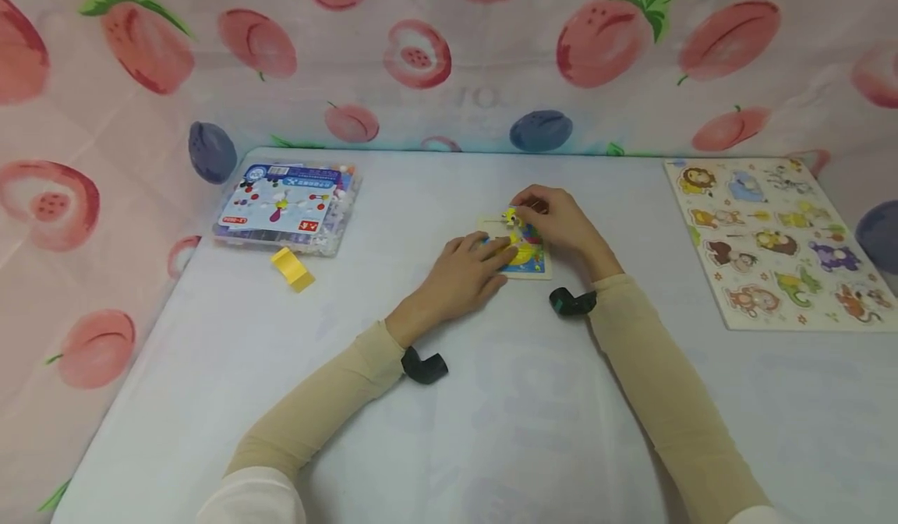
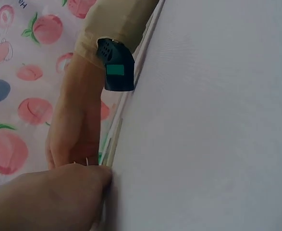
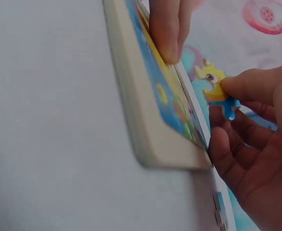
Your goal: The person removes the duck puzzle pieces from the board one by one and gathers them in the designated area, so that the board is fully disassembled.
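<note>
A small jigsaw board (image 1: 536,267) with a blue and yellow picture lies on the table, its pale wooden rim (image 3: 131,120) plain in the right wrist view. My left hand (image 1: 466,274) rests on its left part with spread fingers, and the fingertips (image 3: 168,45) press the picture. Over the board's far edge, my right hand (image 1: 554,216) pinches a yellow and blue puzzle piece (image 3: 215,86) with an eye printed on it. That piece is held up, apart from the picture. In the left wrist view, the near left hand (image 2: 49,199) hides most of the board.
At the far left is a clear plastic case (image 1: 288,204) with a printed label, and a folded yellow piece (image 1: 293,269) sits in front of it. A large animal puzzle board (image 1: 779,243) lies at the right. A fruit-print cloth (image 1: 484,56) hangs behind the table.
</note>
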The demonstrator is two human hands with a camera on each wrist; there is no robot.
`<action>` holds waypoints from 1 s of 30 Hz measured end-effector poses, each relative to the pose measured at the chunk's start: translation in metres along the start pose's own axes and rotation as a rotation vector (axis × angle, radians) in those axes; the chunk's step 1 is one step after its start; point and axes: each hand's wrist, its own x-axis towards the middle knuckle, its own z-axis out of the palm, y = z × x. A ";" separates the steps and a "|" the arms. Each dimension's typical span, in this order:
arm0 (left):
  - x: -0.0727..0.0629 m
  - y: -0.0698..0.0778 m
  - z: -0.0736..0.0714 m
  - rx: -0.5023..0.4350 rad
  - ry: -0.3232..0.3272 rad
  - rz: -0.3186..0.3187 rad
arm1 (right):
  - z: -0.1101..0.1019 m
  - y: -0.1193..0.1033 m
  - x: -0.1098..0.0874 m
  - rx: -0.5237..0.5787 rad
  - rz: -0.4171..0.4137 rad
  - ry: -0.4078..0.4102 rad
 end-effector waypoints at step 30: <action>-0.001 -0.003 0.004 -0.091 0.087 0.031 | -0.061 0.044 -0.033 -0.002 0.158 0.077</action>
